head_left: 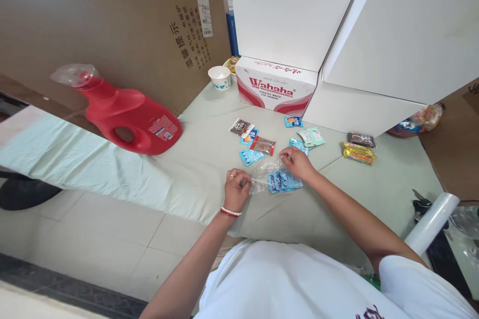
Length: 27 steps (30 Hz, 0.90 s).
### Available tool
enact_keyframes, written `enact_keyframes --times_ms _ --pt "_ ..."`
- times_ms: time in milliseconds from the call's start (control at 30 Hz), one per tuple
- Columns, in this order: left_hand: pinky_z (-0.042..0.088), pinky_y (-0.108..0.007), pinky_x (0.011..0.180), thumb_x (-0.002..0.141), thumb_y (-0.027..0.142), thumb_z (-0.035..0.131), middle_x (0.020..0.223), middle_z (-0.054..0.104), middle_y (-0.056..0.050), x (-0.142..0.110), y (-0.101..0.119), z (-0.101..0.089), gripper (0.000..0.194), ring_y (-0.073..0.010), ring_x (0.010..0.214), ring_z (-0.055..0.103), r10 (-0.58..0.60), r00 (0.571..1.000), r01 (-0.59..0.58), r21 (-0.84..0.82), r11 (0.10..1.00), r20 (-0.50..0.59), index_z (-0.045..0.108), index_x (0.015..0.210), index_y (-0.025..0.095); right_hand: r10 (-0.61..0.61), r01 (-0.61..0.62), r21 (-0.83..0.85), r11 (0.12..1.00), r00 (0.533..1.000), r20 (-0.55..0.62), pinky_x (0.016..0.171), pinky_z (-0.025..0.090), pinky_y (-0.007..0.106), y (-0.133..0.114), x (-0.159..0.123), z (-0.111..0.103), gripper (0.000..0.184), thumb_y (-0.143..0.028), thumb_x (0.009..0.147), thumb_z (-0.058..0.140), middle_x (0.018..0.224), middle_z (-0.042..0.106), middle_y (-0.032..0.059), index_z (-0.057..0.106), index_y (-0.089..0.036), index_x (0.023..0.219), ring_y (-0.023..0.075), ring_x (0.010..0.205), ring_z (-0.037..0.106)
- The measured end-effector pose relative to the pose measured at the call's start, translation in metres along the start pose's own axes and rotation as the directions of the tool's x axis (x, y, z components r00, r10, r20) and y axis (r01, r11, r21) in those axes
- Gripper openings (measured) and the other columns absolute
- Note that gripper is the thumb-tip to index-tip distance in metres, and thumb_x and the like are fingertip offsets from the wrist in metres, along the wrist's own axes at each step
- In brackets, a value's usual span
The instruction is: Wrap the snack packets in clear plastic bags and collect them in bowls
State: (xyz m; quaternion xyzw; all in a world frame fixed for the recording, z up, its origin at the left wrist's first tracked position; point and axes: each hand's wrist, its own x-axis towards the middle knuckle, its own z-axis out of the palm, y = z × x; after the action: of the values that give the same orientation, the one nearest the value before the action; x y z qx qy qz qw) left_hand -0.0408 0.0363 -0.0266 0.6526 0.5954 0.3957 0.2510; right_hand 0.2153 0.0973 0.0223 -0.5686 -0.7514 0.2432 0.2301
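A clear plastic bag (262, 182) with several blue sachets (285, 180) at its right end lies in front of me. Closed fingers of my left hand (236, 190) pinch the bag's left edge. My right hand (296, 162) pinches the film at the upper side, just above the blue sachets. Beyond the bag are a red-brown packet (263, 145), a light blue sachet (251, 156) and a dark packet with white print (241, 128). Past my right hand lie a pale green packet (312, 136) and a blue-and-orange sachet (294, 121).
A white Wahaha carton (275, 84) and tall white panels (404, 35) stand at the back. On the left lies a red jug (136, 122) near a paper cup (219, 79). Yellow-wrapped snacks (358, 153) and a plastic-film roll (432, 224) are to the right.
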Motion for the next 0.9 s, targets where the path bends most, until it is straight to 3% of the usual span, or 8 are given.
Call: enact_keyframes --times_ms 133,200,267,400,467,633,767,900 --pt "0.048 -0.039 0.096 0.075 0.012 0.058 0.096 0.063 -0.006 0.001 0.004 0.005 0.012 -0.0237 0.104 0.056 0.084 0.996 -0.084 -0.021 0.996 0.012 0.063 0.073 0.022 -0.242 0.252 -0.074 0.965 0.962 0.123 0.102 0.041 0.040 -0.007 0.011 -0.007 0.042 -0.047 0.089 0.071 0.120 0.068 0.0127 0.071 -0.019 0.120 0.0266 0.115 0.058" --pt "0.048 -0.040 0.100 0.077 0.013 0.059 0.103 0.063 -0.007 0.003 0.005 0.010 0.010 -0.0241 0.109 0.056 0.092 0.995 -0.091 -0.016 0.996 0.034 0.063 0.075 0.022 -0.208 0.248 -0.150 0.957 0.948 0.242 0.104 0.040 0.042 -0.008 0.020 -0.003 0.039 -0.044 0.083 0.078 0.118 0.070 0.0133 0.075 -0.019 0.113 0.0298 0.118 0.057" --pt "0.048 -0.041 0.103 0.077 0.015 0.062 0.113 0.062 -0.009 0.006 0.006 0.015 0.013 -0.0250 0.115 0.056 0.067 0.997 -0.066 -0.004 0.998 0.046 0.064 0.087 0.022 -0.139 0.203 -0.185 0.962 0.940 0.311 0.103 0.040 0.040 -0.011 0.032 0.003 0.017 -0.029 0.087 0.073 0.107 0.074 0.0117 0.078 -0.018 0.100 0.0271 0.111 0.062" --pt "0.052 -0.041 0.094 0.072 0.023 0.076 0.134 0.057 -0.016 0.018 0.008 0.026 0.072 -0.0256 0.107 0.063 -0.073 0.996 0.071 0.028 0.997 0.048 0.048 0.139 0.017 -0.138 0.174 -0.091 0.981 0.941 0.308 0.099 0.042 0.032 -0.024 0.055 0.009 0.015 -0.018 0.093 0.062 0.101 0.076 0.0070 0.077 -0.018 0.095 0.0202 0.100 0.067" --pt "0.053 -0.037 0.085 0.074 0.028 0.077 0.127 0.063 -0.015 0.025 0.011 0.028 0.083 -0.0244 0.096 0.067 -0.176 0.979 0.167 0.098 0.981 0.101 0.040 0.148 0.016 -0.152 0.175 -0.054 0.983 0.943 0.296 0.092 0.044 0.028 -0.033 0.061 0.006 0.016 -0.019 0.095 0.059 0.103 0.075 0.0067 0.075 -0.018 0.099 0.0188 0.098 0.067" --pt "0.046 -0.033 0.073 0.087 0.037 0.065 0.085 0.074 -0.006 0.037 0.018 0.026 0.023 -0.0276 0.087 0.071 -0.324 0.918 0.245 0.317 0.916 0.228 0.068 0.104 0.023 -0.172 0.235 -0.227 0.945 0.948 0.267 0.078 0.042 0.027 -0.054 0.048 -0.006 0.022 -0.023 0.103 0.048 0.105 0.073 0.0085 0.069 -0.017 0.108 0.0196 0.093 0.066" --pt "0.043 -0.033 0.071 0.088 0.037 0.060 0.081 0.073 -0.008 0.040 0.019 0.026 0.016 -0.0279 0.085 0.070 -0.346 0.919 0.280 0.306 0.910 0.188 0.068 0.085 0.023 -0.202 0.295 -0.403 0.866 0.945 0.259 0.071 0.040 0.028 -0.063 0.013 0.006 0.031 -0.034 0.108 0.040 0.109 0.069 0.0113 0.067 -0.019 0.112 0.0201 0.089 0.064" --pt "0.044 -0.031 0.071 0.083 0.027 0.059 0.077 0.072 -0.006 0.040 0.014 0.016 0.010 -0.0253 0.081 0.068 -0.342 0.921 0.298 0.226 0.927 0.187 0.067 0.081 0.022 -0.201 0.334 -0.393 0.857 0.918 0.342 0.070 0.041 0.028 -0.058 -0.028 0.043 0.030 -0.029 0.107 0.041 0.099 0.066 0.0098 0.069 -0.020 0.104 0.0186 0.080 0.060"
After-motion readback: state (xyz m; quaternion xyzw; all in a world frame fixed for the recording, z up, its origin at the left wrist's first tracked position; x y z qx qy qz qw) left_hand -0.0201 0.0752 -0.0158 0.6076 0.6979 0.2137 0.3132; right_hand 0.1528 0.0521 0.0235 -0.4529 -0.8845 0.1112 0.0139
